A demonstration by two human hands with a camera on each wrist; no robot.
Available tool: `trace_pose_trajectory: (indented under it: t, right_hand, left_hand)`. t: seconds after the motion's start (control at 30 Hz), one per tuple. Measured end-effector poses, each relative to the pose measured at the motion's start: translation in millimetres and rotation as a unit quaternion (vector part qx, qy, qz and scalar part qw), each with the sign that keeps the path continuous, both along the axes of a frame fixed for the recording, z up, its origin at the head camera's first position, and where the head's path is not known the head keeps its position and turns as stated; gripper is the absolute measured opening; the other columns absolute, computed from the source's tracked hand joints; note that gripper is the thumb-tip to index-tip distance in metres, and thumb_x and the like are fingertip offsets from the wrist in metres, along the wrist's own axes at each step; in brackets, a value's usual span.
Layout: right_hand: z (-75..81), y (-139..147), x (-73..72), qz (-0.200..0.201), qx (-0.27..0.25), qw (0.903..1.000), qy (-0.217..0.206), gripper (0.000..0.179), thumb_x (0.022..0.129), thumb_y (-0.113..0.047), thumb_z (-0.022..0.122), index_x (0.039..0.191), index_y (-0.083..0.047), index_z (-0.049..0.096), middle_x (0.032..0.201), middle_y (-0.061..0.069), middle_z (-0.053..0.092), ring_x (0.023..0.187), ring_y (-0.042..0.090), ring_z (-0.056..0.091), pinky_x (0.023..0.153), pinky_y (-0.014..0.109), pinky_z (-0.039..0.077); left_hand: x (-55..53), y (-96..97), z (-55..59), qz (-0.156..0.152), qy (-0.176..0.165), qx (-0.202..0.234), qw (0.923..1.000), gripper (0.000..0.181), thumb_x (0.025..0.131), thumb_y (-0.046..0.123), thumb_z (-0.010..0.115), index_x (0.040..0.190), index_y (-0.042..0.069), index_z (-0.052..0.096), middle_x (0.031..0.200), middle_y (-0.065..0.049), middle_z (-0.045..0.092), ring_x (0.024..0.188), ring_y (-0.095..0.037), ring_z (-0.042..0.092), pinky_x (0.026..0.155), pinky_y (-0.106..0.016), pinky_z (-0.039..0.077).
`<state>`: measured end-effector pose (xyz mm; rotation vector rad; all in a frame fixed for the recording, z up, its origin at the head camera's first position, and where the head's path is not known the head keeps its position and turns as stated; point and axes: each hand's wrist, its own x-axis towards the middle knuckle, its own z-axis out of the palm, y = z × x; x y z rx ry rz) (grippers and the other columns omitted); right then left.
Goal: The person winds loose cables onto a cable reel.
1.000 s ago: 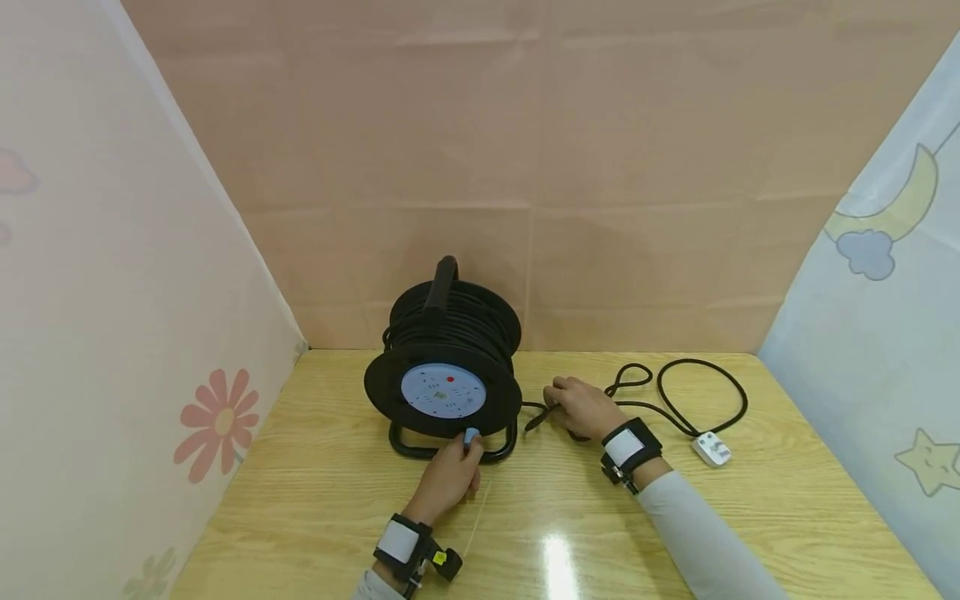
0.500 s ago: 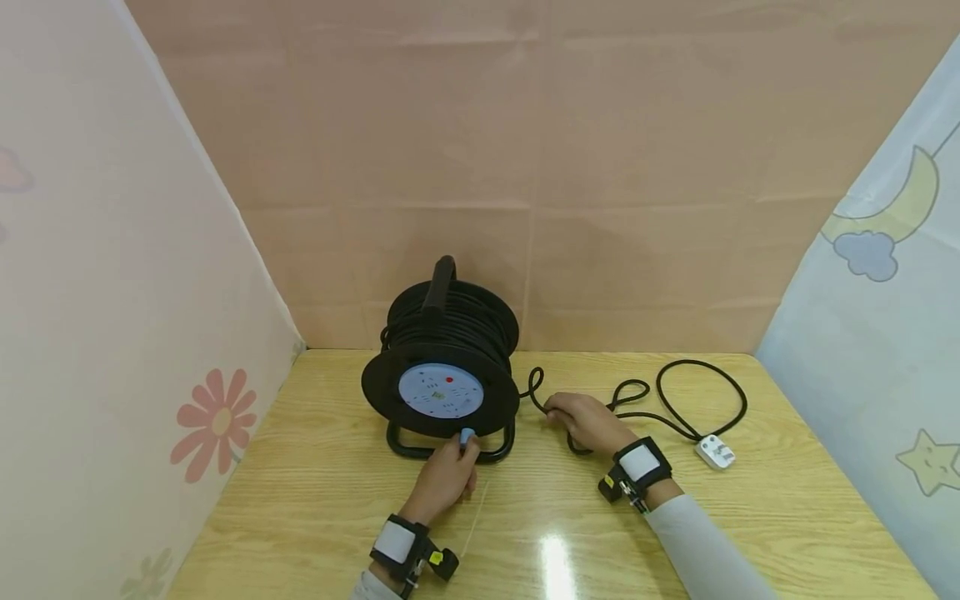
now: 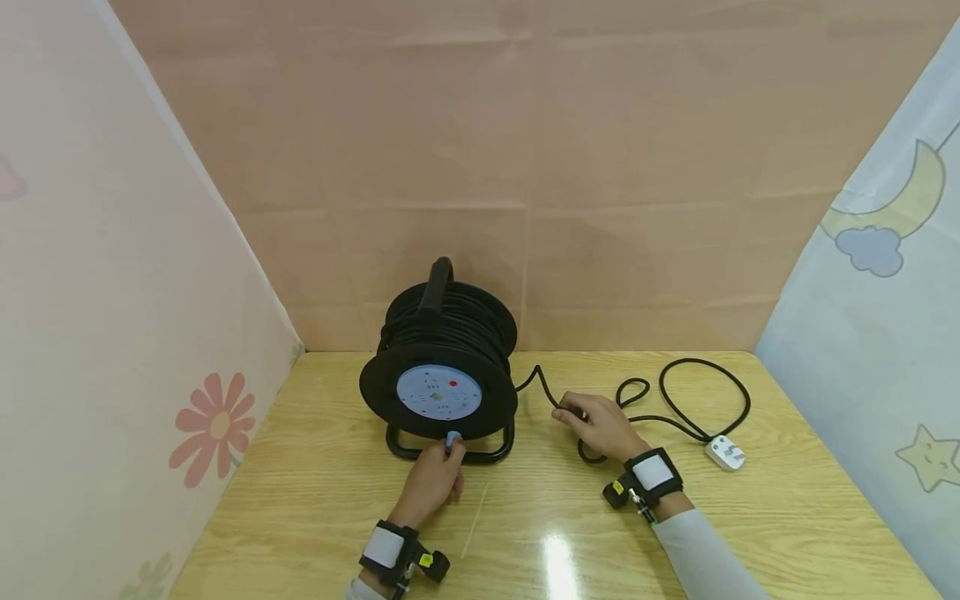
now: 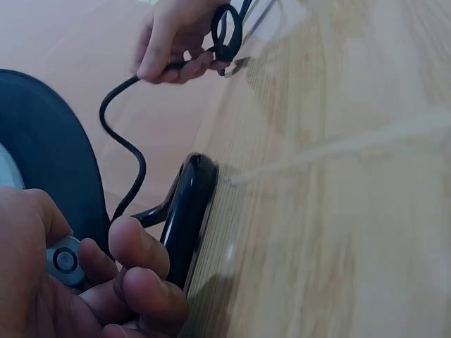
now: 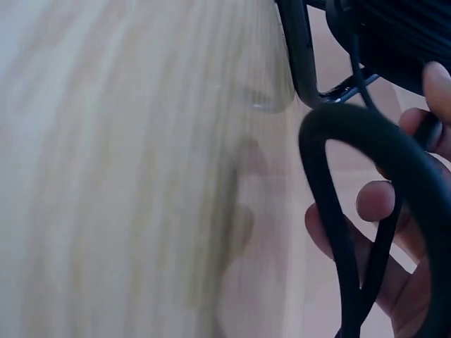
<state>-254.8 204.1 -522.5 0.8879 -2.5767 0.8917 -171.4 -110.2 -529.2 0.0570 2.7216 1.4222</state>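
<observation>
Black cable (image 3: 547,387) winds round our reel (image 3: 440,354), which stands on its tubular frame (image 3: 487,457) on the table (image 3: 337,500), left of the middle and near the tan wall (image 3: 637,208); our left grip (image 3: 429,483) pinches the pale blue knob (image 3: 452,437) low on the reel's front disc (image 3: 377,392); to the right of the reel, our right grip (image 3: 600,423) pinches the loose stretch of cable, with a loop (image 4: 239,32) right beside it; farther right, the cable makes a wide curve and meets the white plug (image 3: 725,452), which we see lying on the table.
</observation>
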Motion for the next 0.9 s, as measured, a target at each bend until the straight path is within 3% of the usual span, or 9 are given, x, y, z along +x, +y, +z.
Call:
trace_pose_trajectory:
  t: [0.37,0.47,0.6,0.7,0.9]
  right_hand:
    - [-4.4,12,12.9,0.012,-0.058,0.9973,-0.043,0.033,0.105,-0.029,0.043,0.081,-0.012,0.057,0.056,-0.01,0.045,0.046,0.005,0.041,0.045,0.025,0.037]
    - [-6.0,14,14.8,-0.004,-0.056,0.9973,-0.049,0.03,0.102,-0.034,0.049,0.083,-0.014,0.06,0.057,-0.01,0.045,0.047,0.006,0.04,0.045,0.024,0.036]
    - [-7.7,15,16.7,-0.039,-0.034,0.9967,-0.062,0.02,0.091,-0.043,0.065,0.08,-0.027,0.059,0.06,-0.012,0.049,0.052,0.006,0.044,0.049,0.025,0.037]
    - [-7.1,16,17.6,-0.046,-0.02,0.9959,-0.076,0.017,0.085,-0.039,0.073,0.081,-0.03,0.06,0.065,-0.013,0.055,0.057,0.006,0.051,0.053,0.027,0.042]
    - [-8.5,24,17.5,-0.035,-0.008,0.9949,-0.095,0.021,0.08,-0.024,0.079,0.095,-0.022,0.065,0.085,-0.008,0.057,0.076,0.011,0.053,0.067,0.035,0.048]
  left_hand:
    - [3.3,-23.8,3.5,0.031,0.008,-0.001,0.9995,0.057,0.104,0.044,0.035,0.068,0.008,0.061,0.052,0.001,0.057,0.044,-0.015,0.05,0.046,-0.031,0.041]
    - [2.8,-30.8,4.0,0.042,0.013,-0.007,0.999,0.054,0.104,0.042,0.036,0.068,0.01,0.06,0.051,0.002,0.056,0.043,-0.014,0.048,0.045,-0.029,0.038]
    - [2.1,-39.1,6.4,0.049,0.012,-0.004,0.9987,0.051,0.104,0.041,0.038,0.068,0.009,0.058,0.051,0.001,0.057,0.043,-0.015,0.047,0.044,-0.028,0.036]
    - [1.4,-44.8,9.6,0.054,0.01,0.003,0.9985,0.051,0.103,0.041,0.04,0.07,0.007,0.058,0.052,-0.001,0.057,0.045,-0.015,0.047,0.045,-0.029,0.035]
    - [1.5,-54.9,15.7,0.067,0.009,0.026,0.9974,0.049,0.103,0.038,0.041,0.077,0.0,0.059,0.053,-0.002,0.056,0.047,-0.018,0.05,0.046,-0.029,0.037]
